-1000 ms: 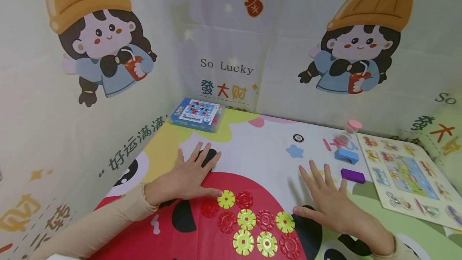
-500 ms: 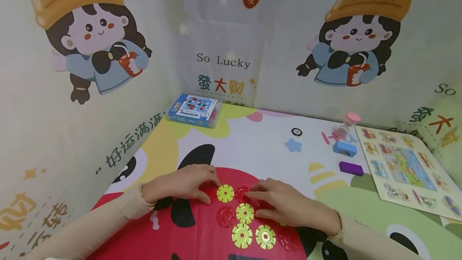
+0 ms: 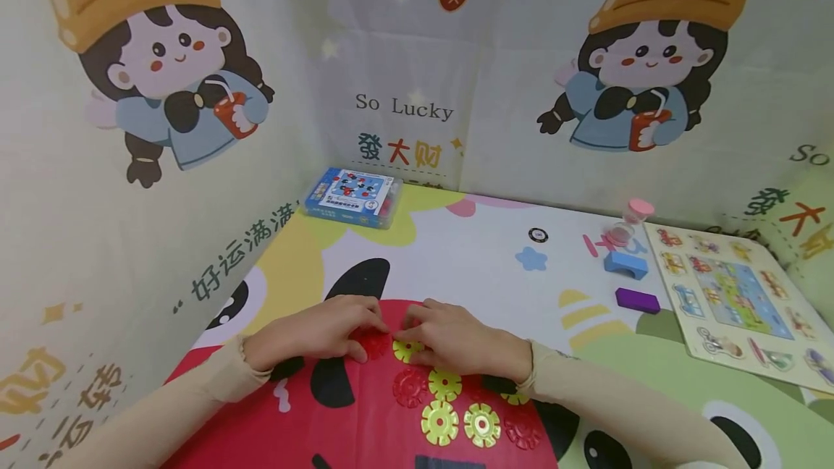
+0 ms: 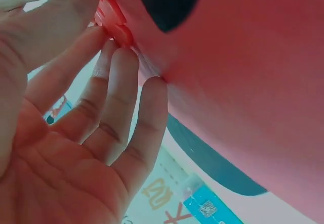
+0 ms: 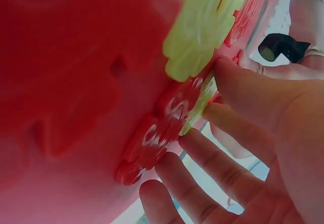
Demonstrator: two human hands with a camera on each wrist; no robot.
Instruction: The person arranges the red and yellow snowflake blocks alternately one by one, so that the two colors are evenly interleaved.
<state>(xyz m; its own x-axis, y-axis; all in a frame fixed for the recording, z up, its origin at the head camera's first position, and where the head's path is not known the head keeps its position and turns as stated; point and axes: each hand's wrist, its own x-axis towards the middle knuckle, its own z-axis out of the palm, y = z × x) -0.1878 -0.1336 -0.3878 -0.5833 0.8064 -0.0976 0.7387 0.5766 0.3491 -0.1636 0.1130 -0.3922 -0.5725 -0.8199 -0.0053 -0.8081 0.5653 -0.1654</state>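
Observation:
In the head view my left hand rests at the left of a group of notched plastic discs, thumb and fingertips curled about a red notched disc; the left wrist view shows that red disc at the fingertips. My right hand reaches in from the right and pinches a yellow notched disc, whose edge looks tilted up in the right wrist view. Below the hands lie more discs, among them a red one and a yellow one. Some are hidden under the right hand.
A clear-sided box stands at the back left. At the right are a blue arch block, a purple block, a pink-capped sand timer and a picture puzzle board. A black-and-white chip lies farther back.
Both hands were spread flat on either side of the discs. They came in, fingers curling: the left to the red disc, the right leftward across the discs to the yellow one.

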